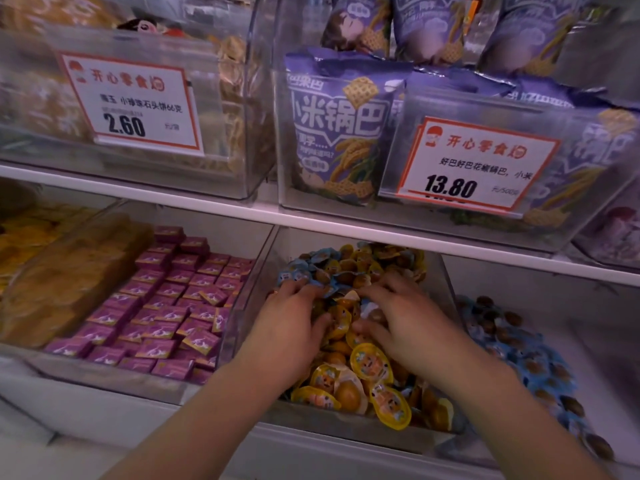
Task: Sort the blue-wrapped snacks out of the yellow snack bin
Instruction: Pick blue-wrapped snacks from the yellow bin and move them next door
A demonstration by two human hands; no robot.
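On the lower shelf, centre bin [446,282], you've got both hands down in the snack pile. Your left hand [294,323] has fingers curled into a clump of blue-wrapped snacks [304,268] at the back left of the bin; it looks like a grasp on a few of them, though the fingertips are buried. Your right hand [398,317] is spread over the middle of the pile, fingers bent and digging among the yellow-wrapped snacks [370,363]; can't tell whether it actually holds anything.

Progress, as a judgement: partway at best. Blue wrappers are bunched along the back left edge and across the rear of the bin, so plenty left to pull. Front of the bin reads all yellow, so that zone looks sorted. More blue ones may sit under the top layer, hidden.

Right-hand neighbour bin [588,327] holds blue-wrapped snacks of the same kind, likely the destination. Left neighbour holds purple boxes [166,306], not relevant.
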